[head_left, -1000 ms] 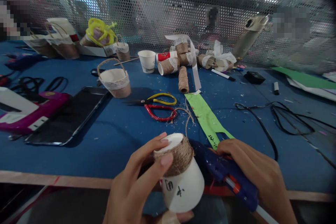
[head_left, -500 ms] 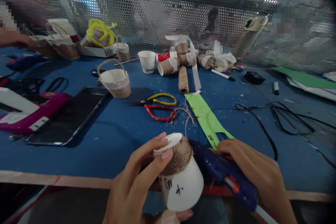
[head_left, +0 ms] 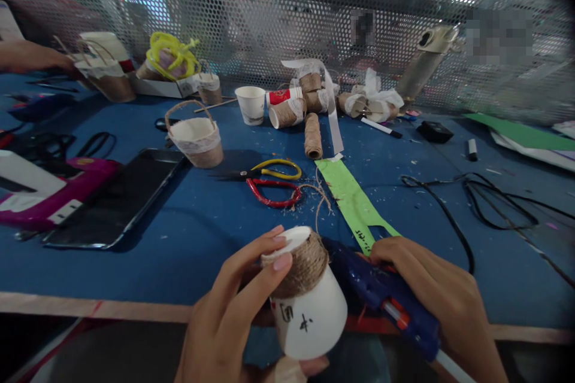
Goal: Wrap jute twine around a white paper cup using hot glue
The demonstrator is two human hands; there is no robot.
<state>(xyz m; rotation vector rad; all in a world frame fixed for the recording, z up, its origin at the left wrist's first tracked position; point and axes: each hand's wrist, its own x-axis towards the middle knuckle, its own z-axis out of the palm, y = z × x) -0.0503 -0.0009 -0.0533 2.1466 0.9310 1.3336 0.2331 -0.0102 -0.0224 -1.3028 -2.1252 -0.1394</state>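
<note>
My left hand (head_left: 229, 323) grips an upside-down white paper cup (head_left: 309, 320) at the near table edge, fingers pressing on the brown twine (head_left: 305, 266) wound around its narrow end. A loose strand of twine runs up from the cup towards the scissors. My right hand (head_left: 442, 299) is closed around a blue hot glue gun (head_left: 386, 299), whose nozzle points at the twine band on the cup.
On the blue table (head_left: 202, 221) lie red and yellow scissors (head_left: 272, 182), a green paper strip (head_left: 354, 200), a twine spool (head_left: 313, 136), a cup basket (head_left: 197, 140), a phone (head_left: 121, 194), a pink glue gun (head_left: 54, 191) and black cables (head_left: 476, 197). Another person's hand (head_left: 36, 58) reaches in far left.
My hands and the cup have barely shifted; the cup has turned slightly. At the far left, another person's hand has come in near the cups there.
</note>
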